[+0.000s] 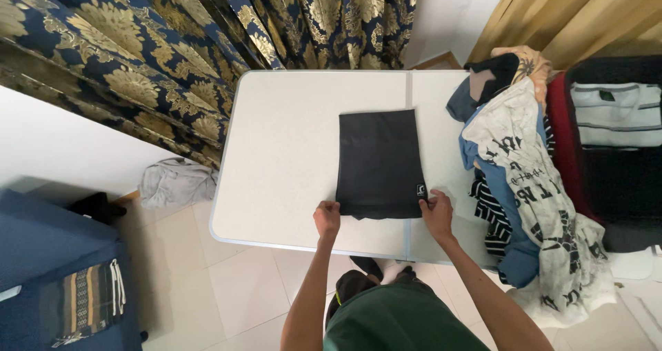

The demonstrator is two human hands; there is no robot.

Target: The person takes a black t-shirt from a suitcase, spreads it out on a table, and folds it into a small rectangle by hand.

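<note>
We have a black folded garment [380, 163] lying flat on the white table [283, 151], a little right of the middle and reaching down toward the near edge. Our left hand [327, 218] pinches the garment's near left corner, fingers closed on the cloth, and our right hand [437, 213] grips the near right corner just below a small pale tag, also closed on the fabric. Both hands sit along the near hem, well apart from each other, one at each corner.

We judge the garment to be light, soft and limp: it lies smooth and takes crisp fold lines, yet it would sag in the middle if lifted by the corners alone. It looks neither slippery nor fragile. The two near corners, where we already hold it, seem the sound places to grip, since they keep the layers together and the edge straight.

At the right edge of the table a heap of clothes [524, 185] spills over, with a cream printed piece on top and blue and striped ones beneath. A grey cloth [176, 182] lies on the floor by the patterned curtain [172, 54], off the table's left edge.
</note>
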